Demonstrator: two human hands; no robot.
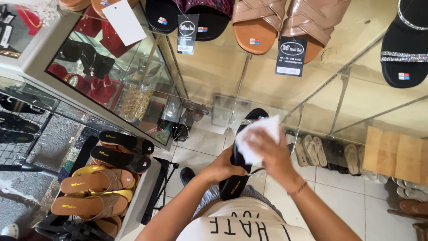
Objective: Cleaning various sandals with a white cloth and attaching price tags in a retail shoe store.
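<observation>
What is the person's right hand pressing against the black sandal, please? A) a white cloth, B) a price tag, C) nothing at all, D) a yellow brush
A: the right hand presses a white cloth onto the black sandal, which the left hand grips from the side.

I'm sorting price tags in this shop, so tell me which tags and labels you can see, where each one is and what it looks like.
White blank tag: top left, rectangular, tilted, over the glass case.
Black tag: top centre, hanging under a dark sandal, white logo.
Black tag: hanging below the tan woven sandals, white oval logo.
Small white stickers: on sandal insoles.
</observation>
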